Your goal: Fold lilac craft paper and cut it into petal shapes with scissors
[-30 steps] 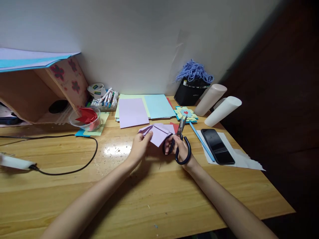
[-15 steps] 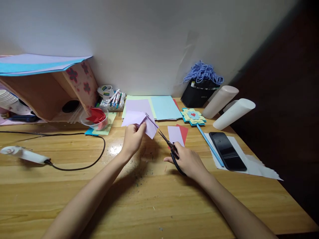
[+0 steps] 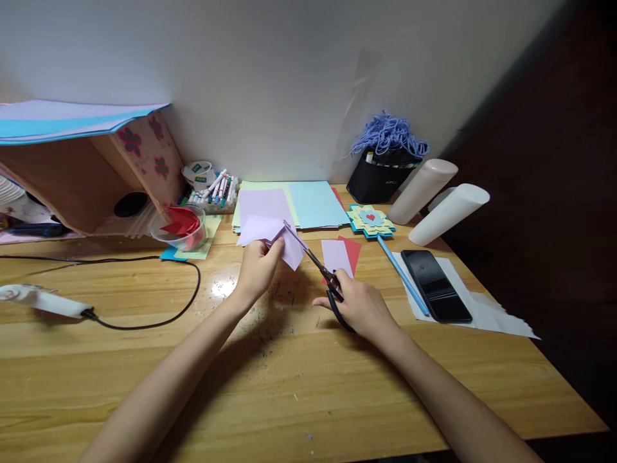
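My left hand [image 3: 259, 265] pinches a folded sheet of lilac paper [image 3: 292, 249] above the table. In my right hand [image 3: 364, 302] is a pair of scissors [image 3: 332, 283] with black handles, my fingers in the loops. The blade tips meet the right edge of the lilac paper, where a narrow strip stands along the cut edge. Just beyond the scissors lie a lilac paper rectangle [image 3: 336, 257] and a red paper piece [image 3: 351, 251] partly under it.
Coloured sheets [image 3: 318, 204] lie by the wall. A bowl of red paper [image 3: 200, 239], markers [image 3: 222, 190] and an open box [image 3: 149, 167] stand left, near a corded glue gun [image 3: 48, 301]. On the right are a layered paper flower [image 3: 370, 222], a phone [image 3: 436, 286] and bottles [image 3: 448, 215].
The scissors have come up to the lilac paper, and their tips now overlap its edge. My left hand has stayed nearly in place. The view has shifted slightly.
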Motion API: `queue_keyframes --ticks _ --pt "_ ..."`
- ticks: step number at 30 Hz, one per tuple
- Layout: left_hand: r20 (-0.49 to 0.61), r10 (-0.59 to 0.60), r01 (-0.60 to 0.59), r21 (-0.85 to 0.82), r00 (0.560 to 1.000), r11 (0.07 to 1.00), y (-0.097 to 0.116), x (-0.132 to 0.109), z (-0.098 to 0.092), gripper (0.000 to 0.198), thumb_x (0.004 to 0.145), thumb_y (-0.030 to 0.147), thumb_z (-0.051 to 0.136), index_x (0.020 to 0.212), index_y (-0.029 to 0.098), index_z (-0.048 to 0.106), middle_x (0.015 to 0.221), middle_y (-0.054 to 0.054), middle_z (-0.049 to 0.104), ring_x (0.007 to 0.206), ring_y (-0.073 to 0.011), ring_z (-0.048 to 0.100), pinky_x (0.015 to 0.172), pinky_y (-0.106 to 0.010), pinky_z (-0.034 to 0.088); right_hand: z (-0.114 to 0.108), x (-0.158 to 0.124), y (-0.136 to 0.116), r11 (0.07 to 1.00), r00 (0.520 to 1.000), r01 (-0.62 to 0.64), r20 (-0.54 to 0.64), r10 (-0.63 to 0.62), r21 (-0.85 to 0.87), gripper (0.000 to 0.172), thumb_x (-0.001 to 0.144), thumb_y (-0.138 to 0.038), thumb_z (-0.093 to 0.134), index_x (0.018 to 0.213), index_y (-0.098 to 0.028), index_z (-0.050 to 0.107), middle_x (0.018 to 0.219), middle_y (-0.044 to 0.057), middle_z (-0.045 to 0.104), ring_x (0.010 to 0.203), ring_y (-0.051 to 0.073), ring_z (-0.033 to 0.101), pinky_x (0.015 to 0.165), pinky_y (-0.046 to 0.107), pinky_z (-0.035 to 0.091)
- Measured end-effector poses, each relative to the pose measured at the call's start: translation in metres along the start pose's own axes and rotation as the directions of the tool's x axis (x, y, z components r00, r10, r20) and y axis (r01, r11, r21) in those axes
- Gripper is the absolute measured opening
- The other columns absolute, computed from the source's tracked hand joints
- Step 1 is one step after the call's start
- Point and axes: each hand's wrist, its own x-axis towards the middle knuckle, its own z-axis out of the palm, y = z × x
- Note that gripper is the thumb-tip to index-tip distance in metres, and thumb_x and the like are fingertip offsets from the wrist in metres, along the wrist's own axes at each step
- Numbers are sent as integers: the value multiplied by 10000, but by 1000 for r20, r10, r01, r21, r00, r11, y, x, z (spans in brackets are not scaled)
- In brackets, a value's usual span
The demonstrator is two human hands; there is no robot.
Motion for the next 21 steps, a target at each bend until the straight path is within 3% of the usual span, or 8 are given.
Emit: queue_keyframes --ticks 4,8,11,14,17,21 --pt "74 -7 3 52 997 999 1 -1 2 349 759 365 456 499 186 308 507 48 263 486 -77 238 475 -246 181 -2 0 -1 998 1000 -11 14 10 57 427 753 -648 449 775 -222 429 604 18 583 530 204 555 460 241 229" --pt "131 -29 17 91 991 996 6 -2 -1 336 749 354 445 502 191 287 504 49 248 481 -77 228 471 -246 163 -4 -1 4 965 997 8 77 -29 261 420 738 -631 492 712 -217 426 593 -9 535 531 158 493 479 231 285" --pt "187 -71 54 94 980 994 8 1 -7 337 726 338 453 486 197 262 486 53 218 463 -74 196 466 -252 143 0 -3 11 848 976 32 166 -141 529 437 755 -639 463 715 -205 426 574 -33 467 494 115 434 465 218 324" --pt "239 -106 88 84 965 993 9 5 -12 315 701 323 466 484 198 275 480 53 216 455 -75 188 465 -258 125 6 -5 18 666 919 -17 275 -284 746 515 766 -701 343 792 -194 429 548 -56 387 428 84 375 400 204 343" --pt "279 -143 124 86 950 989 12 6 -16 331 684 327 480 463 201 268 457 56 207 442 -71 163 461 -263 105 10 -6 19 535 880 -84 314 -356 841 614 716 -767 290 815 -179 435 534 -68 352 403 72 359 373 203 382" --pt "288 -163 137 108 944 985 18 5 -18 327 668 308 492 433 194 296 429 52 242 425 -66 169 453 -265 110 9 -4 15 487 867 -138 343 -362 862 666 644 -816 310 779 -176 434 512 -81 331 380 60 345 356 198 392"
